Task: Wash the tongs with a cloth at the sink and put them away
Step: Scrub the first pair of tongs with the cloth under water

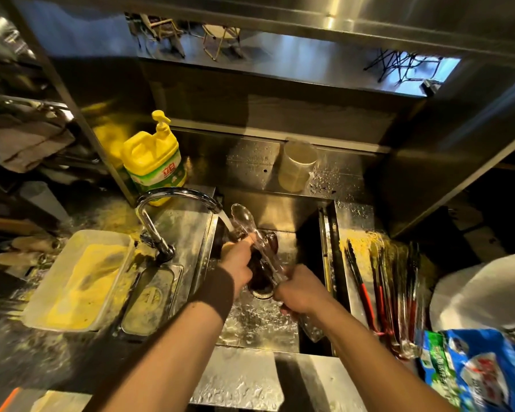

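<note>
While the right hand point(302, 292) grips the near end of the clear tongs point(252, 233), their long axis running far-left under the tap point(173, 196), the left hand point(238, 260) wraps a dark cloth point(269, 243) around their middle over the sink point(280, 209).
</note>
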Tool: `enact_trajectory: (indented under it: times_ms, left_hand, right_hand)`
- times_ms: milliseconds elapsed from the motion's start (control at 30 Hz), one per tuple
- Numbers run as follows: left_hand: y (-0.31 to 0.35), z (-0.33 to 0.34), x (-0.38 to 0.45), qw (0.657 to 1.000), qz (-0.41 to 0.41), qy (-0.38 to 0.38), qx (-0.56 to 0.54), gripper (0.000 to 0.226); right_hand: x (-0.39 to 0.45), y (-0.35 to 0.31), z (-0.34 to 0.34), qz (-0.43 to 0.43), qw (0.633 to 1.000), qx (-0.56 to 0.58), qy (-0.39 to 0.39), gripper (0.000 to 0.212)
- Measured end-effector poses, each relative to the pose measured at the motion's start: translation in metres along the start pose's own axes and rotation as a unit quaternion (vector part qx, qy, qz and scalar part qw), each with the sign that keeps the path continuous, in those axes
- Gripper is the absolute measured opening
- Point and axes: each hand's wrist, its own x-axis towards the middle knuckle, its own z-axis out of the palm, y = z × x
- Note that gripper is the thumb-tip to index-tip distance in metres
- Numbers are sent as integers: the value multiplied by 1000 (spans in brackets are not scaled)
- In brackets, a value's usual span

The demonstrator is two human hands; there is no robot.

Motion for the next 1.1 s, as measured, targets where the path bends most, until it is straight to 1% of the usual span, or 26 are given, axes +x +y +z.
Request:
enact_trajectory:
  times_ms: [100, 133, 233, 300, 367, 433, 500, 600, 667, 700, 767, 800, 867, 933, 1000, 1033, 1100]
  left_hand:
    - [8, -4, 0, 999, 19, -2, -25, 22]
    - [12, -6, 3, 999, 27, 2, -30, 20]
    - [10, -5, 2, 1000, 14, -2, -12, 32]
    - [5, -2, 1, 1000, 1, -5, -1, 36]
    - [8, -4, 4, 1000, 10, -4, -5, 31]
    - [9, -4, 6, 1000, 10, -5, -9, 26]
    - [1, -1, 3, 1000, 0, -5, 1, 30]
    - [-3, 2, -2, 1000, -9, -7, 1, 29]
    - [4, 0, 0, 1000, -2, 6, -9, 33]
    - [7, -2, 2, 1000, 10, 13, -5, 34]
    - [12, -2, 4, 999, 33, 28, 21, 28]
    - [13, -2, 4, 998, 40, 36, 29, 29]
    - [13, -5, 5, 996, 56, 65, 27, 38]
    - [7, -12, 6, 993, 67, 91, 22, 37]
    - [0, -23, 3, 992, 68, 96, 35, 32]
    - [-5, -29, 1, 993, 62, 88, 48, 31]
    - [-13, -36, -4, 994, 53, 65, 75, 32]
  right_hand:
    - [-5, 2, -1, -1, 1000, -15, -15, 14]
    - [-5, 4, -2, 3, 1000, -8, -24, 17]
    - [-1, 1, -7, 4, 1000, -9, -10, 13]
    - [-1, -2, -6, -5, 999, -30, 8, 9]
    - [-4, -1, -3, 3, 999, -36, 1, 9]
    - [-5, 1, -4, 13, 1000, -18, -12, 10]
    - [-4, -2, -6, 6, 1000, -23, -4, 7]
    - [-6, -7, -7, -8, 999, -54, 1, 7]
    - [-12, -4, -13, 3, 999, -49, -23, 12]
    - [-17, -2, -19, 11, 998, -48, -35, 17]
    - [-23, 0, -34, 23, 997, -57, -49, 33]
    - [-27, 1, -41, 30, 996, -61, -50, 36]
    - [-33, 1, -55, 40, 994, -86, -47, 36]
    - [-35, 2, -66, 35, 992, -121, -27, 42]
    - [-33, -1, -69, 1, 981, -192, 20, 55]
    - [-32, -3, -66, -14, 967, -248, 52, 64]
    - [-28, -6, -58, -21, 923, -362, 126, 77]
